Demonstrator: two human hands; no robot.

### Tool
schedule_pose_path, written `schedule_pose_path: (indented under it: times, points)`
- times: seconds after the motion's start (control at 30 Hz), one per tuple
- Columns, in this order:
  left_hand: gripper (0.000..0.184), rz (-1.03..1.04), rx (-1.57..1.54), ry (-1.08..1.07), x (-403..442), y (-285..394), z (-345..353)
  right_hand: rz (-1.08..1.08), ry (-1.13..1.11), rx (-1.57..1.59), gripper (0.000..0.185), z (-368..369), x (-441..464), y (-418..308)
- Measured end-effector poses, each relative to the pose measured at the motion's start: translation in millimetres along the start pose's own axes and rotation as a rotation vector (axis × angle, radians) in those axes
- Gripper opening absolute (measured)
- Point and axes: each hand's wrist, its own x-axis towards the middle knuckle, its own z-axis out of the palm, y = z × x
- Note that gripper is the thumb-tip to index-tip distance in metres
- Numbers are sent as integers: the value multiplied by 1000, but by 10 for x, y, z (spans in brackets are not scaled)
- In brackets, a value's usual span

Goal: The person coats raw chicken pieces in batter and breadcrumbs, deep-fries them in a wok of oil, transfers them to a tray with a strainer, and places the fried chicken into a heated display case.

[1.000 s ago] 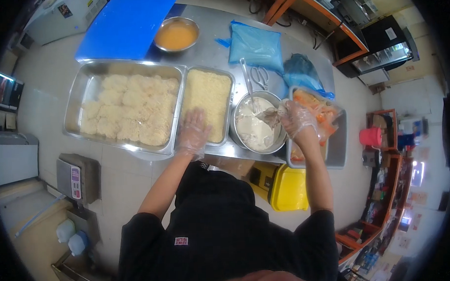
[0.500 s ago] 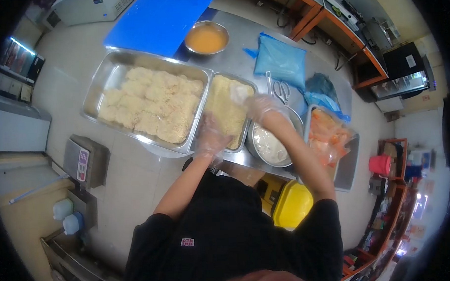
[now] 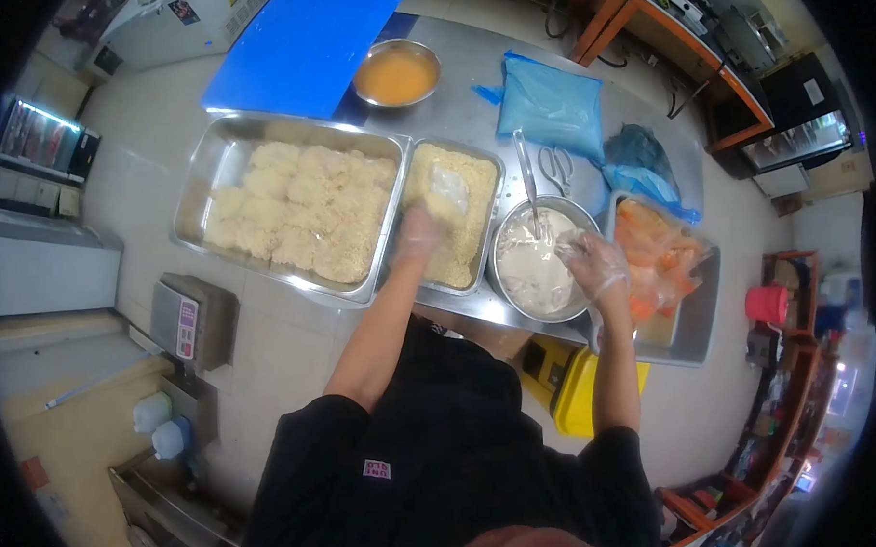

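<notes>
My left hand (image 3: 422, 234), in a clear glove, is over the narrow tray of yellowish crumbs (image 3: 466, 248). Its fingers are blurred. Just beyond them a batter-coated piece (image 3: 448, 188) lies on the crumbs, partly covered. My right hand (image 3: 595, 261), gloved and smeared with white batter, hangs at the right rim of the steel pot (image 3: 496, 262), its fingers curled. Whether it holds anything is hard to see. White batter (image 3: 529, 265) fills the pot, and a metal utensil (image 3: 525, 174) stands in it. Several crumbed pieces (image 3: 305, 206) lie in the wide steel tray (image 3: 192, 200) at left.
Beyond the trays are a blue board (image 3: 300, 52) and a bowl of orange liquid (image 3: 396, 74). Blue bags (image 3: 551, 106) and scissors (image 3: 556, 168) lie behind the pot. A grey tub (image 3: 696, 327) with bagged orange food is at right. A yellow bin (image 3: 577, 394) stands below.
My right hand carried a white-coated piece from the pot to the crumb tray, released it, and moved back to the pot. My left hand shifted farther over the crumbs.
</notes>
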Motion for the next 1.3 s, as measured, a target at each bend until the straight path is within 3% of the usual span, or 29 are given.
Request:
schedule_pose_path:
  times: [0.1,0.17,0.23,0.27,0.33,0.37,0.43,0.5,0.6,0.67,0.8,0.9,1.0,1.07,1.13,1.2,1.3]
  points:
    - [54,-49,3,63,-212,560,-323,50,3,25,31,65,-97,82]
    - [50,54,268,359,-151,311,13,86,-7,17,31,24,-123,73]
    - [48,210,560,488,-225,189,127,134,-45,32,32,-11,-147,41]
    - [47,314,717,463,-255,101,129,120,-43,31,32,24,-126,76]
    - [52,300,634,287,-17,-165,195,97,-46,21,33,118,-111,178]
    - [58,179,399,140,411,-497,394,108,-70,48,33,129,-129,182]
    - [56,69,102,-13,564,-455,298,117,-110,98,35,127,-91,161]
    - [43,92,-23,-45,532,-255,157,52,-81,40,36,248,-32,308]
    - [52,61,152,65,-72,319,-211,68,-118,8,39,241,5,280]
    - [46,198,355,109,-224,-114,102,89,-125,25,39,209,43,267]
    - [42,183,242,-43,-13,-424,349,68,-87,61,38,234,51,282]
    - [40,355,145,157,240,-399,344,34,-61,21,36,284,22,302]
    - [41,339,388,413,604,-411,476,69,-76,86,35,216,8,226]
    - [48,119,230,72,612,-376,339,76,-73,105,34,205,3,218]
    - [51,117,152,6,322,-80,32,48,-37,59,34,287,-21,304]
    - [52,332,174,203,-286,167,-102,87,-57,95,33,248,-45,267]
    - [61,656,443,236,-314,139,216,122,-91,120,33,199,-70,204]
